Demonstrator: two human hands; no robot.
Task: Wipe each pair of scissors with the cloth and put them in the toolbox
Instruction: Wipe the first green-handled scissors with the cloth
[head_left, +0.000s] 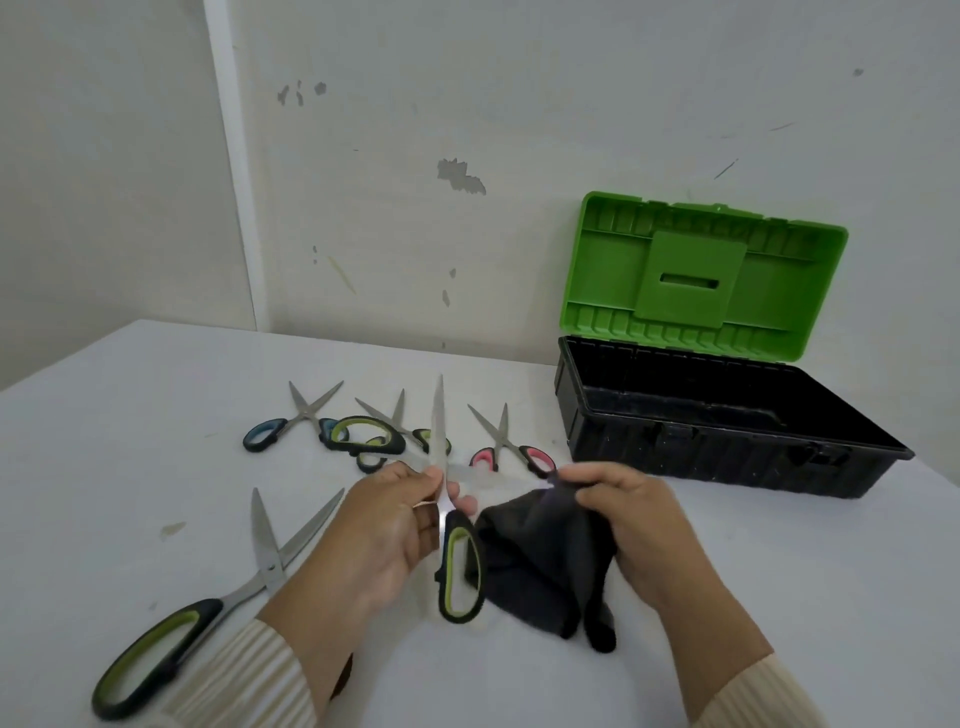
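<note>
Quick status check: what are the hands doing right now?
Left hand grips open green-handled scissors near the pivot. Right hand holds dark cloth. Toolbox open. Nothing in the way.

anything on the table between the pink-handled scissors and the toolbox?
Nothing: in the head view, the strip of white table between the pink-handled scissors and the open toolbox is bare.
</note>
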